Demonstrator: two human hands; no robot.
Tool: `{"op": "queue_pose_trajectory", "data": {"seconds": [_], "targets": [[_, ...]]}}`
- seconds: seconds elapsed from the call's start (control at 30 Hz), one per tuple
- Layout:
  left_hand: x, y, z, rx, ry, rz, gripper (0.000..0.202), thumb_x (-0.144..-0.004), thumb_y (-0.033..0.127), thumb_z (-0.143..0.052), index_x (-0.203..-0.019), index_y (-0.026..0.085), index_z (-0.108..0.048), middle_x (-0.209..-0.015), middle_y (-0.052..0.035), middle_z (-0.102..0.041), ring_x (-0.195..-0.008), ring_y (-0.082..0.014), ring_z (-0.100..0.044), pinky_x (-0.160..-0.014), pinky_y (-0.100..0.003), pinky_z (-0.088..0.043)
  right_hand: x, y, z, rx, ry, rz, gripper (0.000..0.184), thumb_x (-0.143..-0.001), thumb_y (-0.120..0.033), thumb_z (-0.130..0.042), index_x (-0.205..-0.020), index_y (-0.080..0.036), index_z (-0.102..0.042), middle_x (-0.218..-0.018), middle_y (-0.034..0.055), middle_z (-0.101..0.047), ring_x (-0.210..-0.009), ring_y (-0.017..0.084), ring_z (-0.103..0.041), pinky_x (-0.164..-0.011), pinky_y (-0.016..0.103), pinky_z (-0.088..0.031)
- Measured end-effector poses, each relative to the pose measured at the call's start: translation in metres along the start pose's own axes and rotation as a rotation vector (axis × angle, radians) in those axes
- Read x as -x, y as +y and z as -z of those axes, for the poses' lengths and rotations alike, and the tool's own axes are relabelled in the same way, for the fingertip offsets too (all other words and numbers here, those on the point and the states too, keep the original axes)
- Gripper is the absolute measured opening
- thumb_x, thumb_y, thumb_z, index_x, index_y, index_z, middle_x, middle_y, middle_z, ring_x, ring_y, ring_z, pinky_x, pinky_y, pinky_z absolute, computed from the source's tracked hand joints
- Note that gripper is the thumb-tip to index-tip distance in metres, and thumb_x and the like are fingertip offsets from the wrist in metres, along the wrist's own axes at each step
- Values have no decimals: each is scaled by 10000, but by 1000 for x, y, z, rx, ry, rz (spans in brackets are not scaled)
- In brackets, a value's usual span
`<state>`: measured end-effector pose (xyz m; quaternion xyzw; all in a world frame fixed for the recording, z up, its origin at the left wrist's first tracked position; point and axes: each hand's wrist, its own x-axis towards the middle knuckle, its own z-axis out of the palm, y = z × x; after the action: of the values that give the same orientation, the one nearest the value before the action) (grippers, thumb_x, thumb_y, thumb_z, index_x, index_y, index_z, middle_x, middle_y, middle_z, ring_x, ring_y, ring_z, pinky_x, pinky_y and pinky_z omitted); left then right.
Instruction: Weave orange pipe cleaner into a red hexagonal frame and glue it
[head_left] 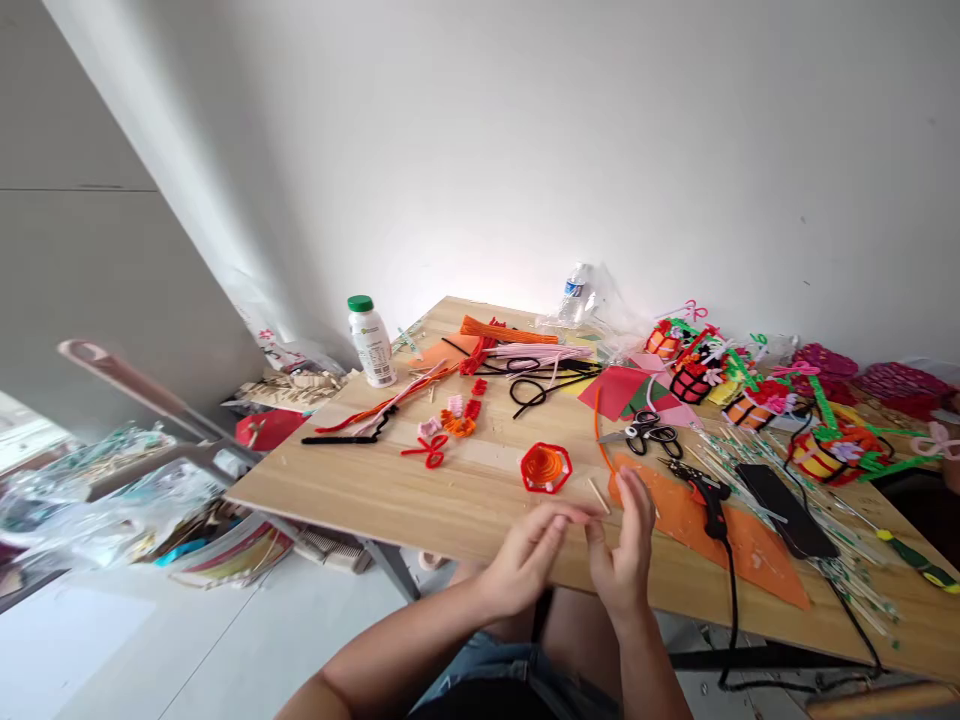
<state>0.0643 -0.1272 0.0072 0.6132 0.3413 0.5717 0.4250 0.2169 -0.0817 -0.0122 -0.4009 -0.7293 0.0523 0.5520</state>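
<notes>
My left hand [525, 560] is over the table's front edge, thumb and index finger pressed together; whatever they pinch is too small to name. Close to its right, my right hand [624, 555] has its thumb towards the left fingertips and its other fingers raised apart from the thumb. A curved orange pipe cleaner [599, 415] runs down to the right fingertips; its lower end is hidden. Just beyond the hands sits a small red-rimmed hexagonal basket [546, 468] wound with orange inside. A short pale stick [598, 495] lies beside the right hand.
Scissors [651, 434], a corded glue gun [705, 490] on orange sheet [757, 550] and a phone [787, 510] lie right. Decorated baskets [757, 405] stand behind. A red bow [429, 450], pipe cleaners [510, 330] and a green-capped bottle [371, 345] are left and back.
</notes>
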Motion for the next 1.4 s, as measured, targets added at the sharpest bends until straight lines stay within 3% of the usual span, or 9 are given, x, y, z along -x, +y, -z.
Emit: {"op": "queue_pose_trajectory", "data": {"seconds": [0.13,0.27,0.37,0.53,0.73,0.97,1.1,1.23,1.4], "targets": [[-9,-6,56,-136,400,-54,207,-926,306,-488,-992,222,-665,-965,-48,-711,-973,-178,-633,-928,-330,-458,-22,36,15,-4,100,-176,184,-904,-311,-501,-922,-205,-651,-934,103,-647,-801,212,-634,-688,386,-547],[-48,-26,105,-297,619,-207,198,-880,324,-556,-1012,214,-654,-854,-32,-703,-872,-183,-634,-910,-368,-448,-69,57,16,199,-135,-242,242,-886,-340,-497,-850,-185,-679,-855,87,-679,-808,206,-637,-747,343,-514],[-71,-41,117,-579,597,-298,142,-856,318,-580,-901,224,-676,-821,-41,-691,-883,-204,-600,-928,-405,-402,-115,74,-9,450,-423,-425,311,-895,-356,-480,-755,-177,-693,-814,90,-709,-868,213,-637,-826,317,-465],[-70,-59,110,-757,382,-252,275,-916,315,-443,-759,204,-641,-833,-52,-667,-943,-223,-587,-978,-455,-320,-159,105,-74,588,-522,-638,188,-743,-280,-694,-752,-94,-716,-949,245,-702,-1121,358,-545,-919,442,-390],[-62,-70,102,-743,200,-139,330,-861,379,-546,-1123,182,-583,-1119,-120,-614,-1084,-249,-548,-965,-435,-408,-170,115,-102,498,-487,-734,170,-709,-186,-715,-845,-87,-694,-992,256,-684,-1095,342,-586,-903,452,-413],[-70,-82,92,-501,13,51,532,-805,391,-580,-1293,198,-491,-1371,-149,-475,-1240,-268,-474,-956,-424,-463,-182,96,-44,118,-169,-485,177,-954,-309,-353,-945,-211,-500,-818,26,-681,-744,123,-670,-730,273,-513],[-88,-76,78,-382,-136,305,536,-725,317,-631,-1232,159,-553,-1278,-144,-580,-1092,-265,-586,-879,-388,-497,-191,74,21,-589,336,-140,177,-830,-336,-601,-909,-272,-457,-742,-53,-620,-568,99,-591,-596,275,-510],[-111,-69,69,-315,-179,449,345,-662,213,-656,-997,133,-672,-1001,-106,-705,-860,-227,-647,-735,-307,-506,-161,48,74,-686,222,-150,318,-771,-237,-679,-1051,-302,-544,-759,-61,-604,-464,65,-488,-387,196,-361],[-118,-71,70,-92,-137,619,216,-654,232,-707,-849,140,-691,-708,-28,-688,-595,-141,-599,-547,-232,-446,-80,39,80,-483,-44,-519,225,-783,-282,-656,-996,-223,-615,-745,-17,-630,-426,54,-447,-346,174,-293]]}}
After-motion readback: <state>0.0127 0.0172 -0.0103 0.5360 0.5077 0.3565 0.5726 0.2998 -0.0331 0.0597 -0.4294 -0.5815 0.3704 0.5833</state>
